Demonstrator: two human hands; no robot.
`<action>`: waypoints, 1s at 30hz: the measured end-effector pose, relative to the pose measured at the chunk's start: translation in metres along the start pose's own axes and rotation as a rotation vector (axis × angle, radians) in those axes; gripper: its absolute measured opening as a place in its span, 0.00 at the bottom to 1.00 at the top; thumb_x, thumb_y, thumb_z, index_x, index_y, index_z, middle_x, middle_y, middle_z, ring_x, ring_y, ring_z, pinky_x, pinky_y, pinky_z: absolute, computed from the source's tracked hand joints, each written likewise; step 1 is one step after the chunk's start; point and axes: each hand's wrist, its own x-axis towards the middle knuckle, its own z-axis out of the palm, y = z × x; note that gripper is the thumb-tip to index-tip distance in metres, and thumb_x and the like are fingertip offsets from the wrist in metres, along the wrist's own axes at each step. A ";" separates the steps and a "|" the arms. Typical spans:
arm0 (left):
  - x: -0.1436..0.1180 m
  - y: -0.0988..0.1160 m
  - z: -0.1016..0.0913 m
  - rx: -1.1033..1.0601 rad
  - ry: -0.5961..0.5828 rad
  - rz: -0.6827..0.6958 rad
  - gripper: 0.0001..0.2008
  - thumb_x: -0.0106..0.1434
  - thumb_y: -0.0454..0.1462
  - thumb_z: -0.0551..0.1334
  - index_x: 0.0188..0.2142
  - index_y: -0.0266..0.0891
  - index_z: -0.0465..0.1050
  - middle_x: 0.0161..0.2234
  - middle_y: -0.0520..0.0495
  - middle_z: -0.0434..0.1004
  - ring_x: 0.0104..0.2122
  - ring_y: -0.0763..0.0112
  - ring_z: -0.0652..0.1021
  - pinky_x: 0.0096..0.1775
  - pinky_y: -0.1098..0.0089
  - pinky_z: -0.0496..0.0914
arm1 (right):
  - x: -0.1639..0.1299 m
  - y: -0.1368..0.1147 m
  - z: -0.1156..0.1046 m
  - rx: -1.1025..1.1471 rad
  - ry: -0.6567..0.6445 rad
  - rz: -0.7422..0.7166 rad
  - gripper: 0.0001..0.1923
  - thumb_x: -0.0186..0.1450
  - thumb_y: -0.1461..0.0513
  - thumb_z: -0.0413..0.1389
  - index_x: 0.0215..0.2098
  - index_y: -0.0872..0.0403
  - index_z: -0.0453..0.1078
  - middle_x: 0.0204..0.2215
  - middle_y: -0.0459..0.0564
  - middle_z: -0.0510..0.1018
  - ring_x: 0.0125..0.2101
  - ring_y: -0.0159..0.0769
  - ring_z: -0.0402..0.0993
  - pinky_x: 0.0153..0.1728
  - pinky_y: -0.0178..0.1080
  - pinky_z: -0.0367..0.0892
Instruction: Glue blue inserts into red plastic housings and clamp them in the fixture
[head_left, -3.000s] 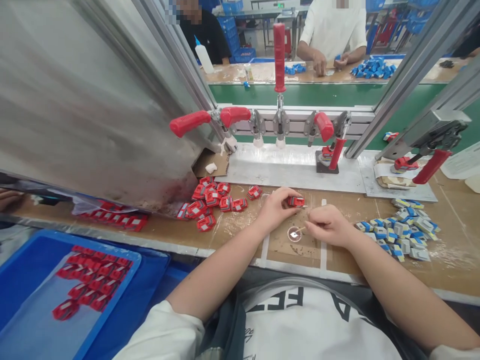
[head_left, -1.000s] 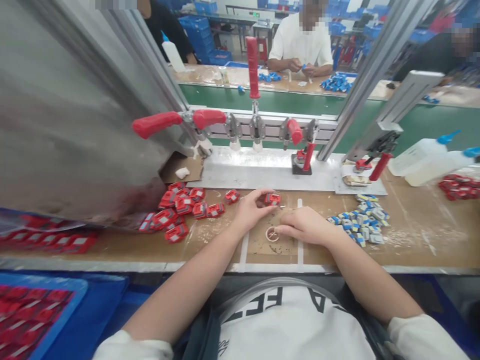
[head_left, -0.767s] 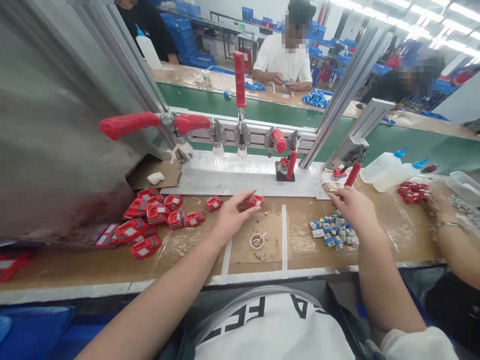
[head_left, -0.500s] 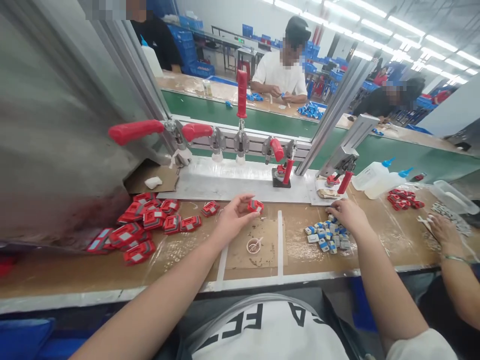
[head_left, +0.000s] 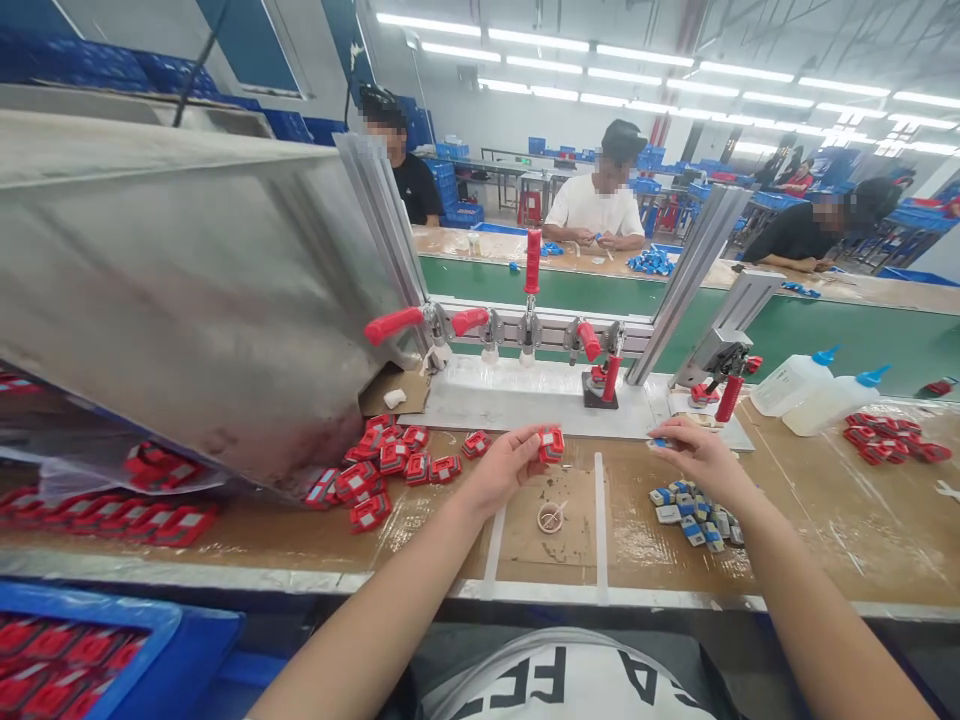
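- At the desk's (head_left: 825,520) middle, the left hand (head_left: 504,470) keeps its grip pinched on a red part (head_left: 552,442) — unchanged from a moment ago.
- The right hand (head_left: 694,455), off the small dish (head_left: 551,517) now, lifts a blue-white piece (head_left: 658,442) from its pile (head_left: 694,508), fingertips closed on it — the pairing looks under way.
- Beyond: toggle clamps (head_left: 532,290), glue bottles (head_left: 814,390), a green conveyor (head_left: 825,335), co-workers seated opposite.

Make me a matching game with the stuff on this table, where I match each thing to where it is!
Things:
1. red part
2. small blue piece
3. little round cup
4. squeeze bottles

Places:
A. on the cardboard between the two hands
B. pinched in the left hand
C. far right, lying by the green belt
D. in the right hand fingertips

Pairs: 1-B, 2-D, 3-A, 4-C
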 end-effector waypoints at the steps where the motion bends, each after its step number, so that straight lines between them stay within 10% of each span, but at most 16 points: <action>1: -0.002 0.002 0.004 -0.006 -0.031 -0.032 0.29 0.58 0.50 0.74 0.54 0.38 0.79 0.42 0.41 0.84 0.38 0.68 0.83 0.39 0.70 0.76 | -0.002 -0.015 0.010 0.146 0.036 -0.043 0.12 0.64 0.54 0.63 0.43 0.50 0.81 0.43 0.54 0.78 0.40 0.41 0.76 0.39 0.42 0.73; 10: -0.005 0.003 0.036 0.122 0.023 0.122 0.27 0.51 0.39 0.79 0.50 0.39 0.79 0.48 0.41 0.83 0.48 0.60 0.81 0.49 0.63 0.76 | -0.006 -0.088 0.089 0.666 0.274 -0.027 0.11 0.66 0.55 0.65 0.45 0.49 0.81 0.41 0.50 0.76 0.33 0.33 0.73 0.36 0.39 0.74; 30: -0.003 0.002 0.044 -0.205 -0.308 -0.416 0.21 0.62 0.49 0.71 0.42 0.30 0.82 0.36 0.40 0.84 0.29 0.73 0.81 0.33 0.76 0.76 | 0.006 -0.065 0.046 0.305 0.037 -0.671 0.10 0.68 0.58 0.64 0.46 0.44 0.83 0.39 0.53 0.82 0.37 0.40 0.80 0.36 0.42 0.78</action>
